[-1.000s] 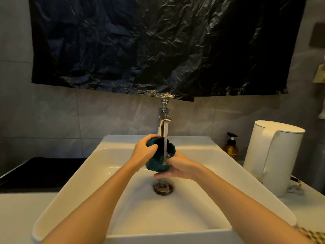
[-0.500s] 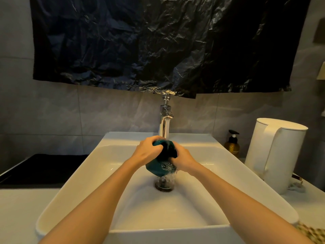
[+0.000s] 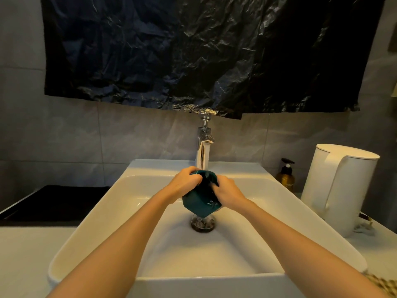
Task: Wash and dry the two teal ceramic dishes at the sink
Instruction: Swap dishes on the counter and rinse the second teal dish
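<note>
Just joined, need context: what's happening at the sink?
A person is rinsing a teal dish under the running tap, over the sink. The left hand grips its rim on one side; the right hand holds the other side. Only one dish shows. A kettle and a soap bottle stand to the right.

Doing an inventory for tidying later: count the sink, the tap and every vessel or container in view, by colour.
Teal: 1, the dish
White: 2, the sink and the kettle
Amber: 1, the pump bottle
Chrome: 1, the tap
Total: 5
</note>
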